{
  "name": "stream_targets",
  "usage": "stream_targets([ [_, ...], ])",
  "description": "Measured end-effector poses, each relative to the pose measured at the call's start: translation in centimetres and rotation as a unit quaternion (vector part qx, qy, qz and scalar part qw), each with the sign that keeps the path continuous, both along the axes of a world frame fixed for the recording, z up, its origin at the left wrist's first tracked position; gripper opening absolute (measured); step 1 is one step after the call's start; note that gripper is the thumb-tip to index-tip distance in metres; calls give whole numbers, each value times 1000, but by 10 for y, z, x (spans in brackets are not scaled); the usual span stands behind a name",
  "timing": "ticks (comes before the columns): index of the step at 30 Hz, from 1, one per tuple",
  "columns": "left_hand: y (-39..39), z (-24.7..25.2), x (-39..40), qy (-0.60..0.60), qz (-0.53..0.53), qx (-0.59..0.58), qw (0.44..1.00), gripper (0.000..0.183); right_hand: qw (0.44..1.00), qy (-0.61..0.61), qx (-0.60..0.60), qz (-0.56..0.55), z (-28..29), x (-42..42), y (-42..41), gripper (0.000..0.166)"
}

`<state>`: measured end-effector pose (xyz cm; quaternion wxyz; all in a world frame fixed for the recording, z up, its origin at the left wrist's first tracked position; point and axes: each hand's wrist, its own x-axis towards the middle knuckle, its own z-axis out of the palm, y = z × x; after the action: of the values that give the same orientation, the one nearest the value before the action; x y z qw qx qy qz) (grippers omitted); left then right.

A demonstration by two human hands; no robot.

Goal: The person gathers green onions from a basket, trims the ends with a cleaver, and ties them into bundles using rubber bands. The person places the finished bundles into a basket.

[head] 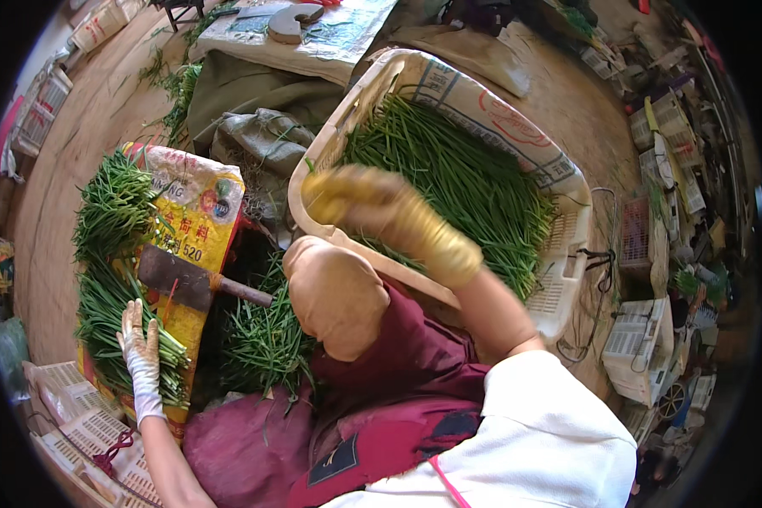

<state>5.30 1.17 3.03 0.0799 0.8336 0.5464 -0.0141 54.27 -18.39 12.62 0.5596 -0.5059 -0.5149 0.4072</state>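
Observation:
My left hand point(141, 346), in a pale stained glove, lies with spread fingers on a bunch of green leafy stalks point(111, 317). The stalks rest on a board covered with a printed yellow sack point(193, 206). A cleaver point(178, 276) with a rusty blade lies on that board, its handle pointing towards my knee. Another bunch of stalks point(114, 203) sits at the board's far end. My right hand point(362, 200), in a yellow glove and blurred, is over the near left rim of a plastic basket point(320, 149). Long green stalks point(457, 184) fill much of the basket. Whether the right fingers hold anything is unclear.
Loose cut greens point(270, 336) lie between the board and my knee. Beyond the basket stands a covered low table point(336, 54) with a notched round block point(292, 24). White crates point(638, 343) stand at the right, and more crates point(105, 438) at the lower left. A metal hook point(600, 286) lies beside the basket.

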Motion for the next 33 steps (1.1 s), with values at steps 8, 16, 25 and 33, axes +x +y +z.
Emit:
stream_targets([
  [8, -106, 60, 56, -185, -80, 43, 979, 37, 801, -471, -277, -244, -114, 260, 53, 64],
  [16, -221, 32, -18, -164, 126, -13, 978, 32, 728, -498, -439, -173, -155, 289, 133, 82],
  [25, -212, 39, 47, -207, 166, -134, 955, 31, 665, -592, -450, 64, -121, 308, 147, 59],
  [33, -214, 37, 63, -218, 170, -164, 947, 30, 798, -464, -384, -25, -145, 336, 105, 76],
])
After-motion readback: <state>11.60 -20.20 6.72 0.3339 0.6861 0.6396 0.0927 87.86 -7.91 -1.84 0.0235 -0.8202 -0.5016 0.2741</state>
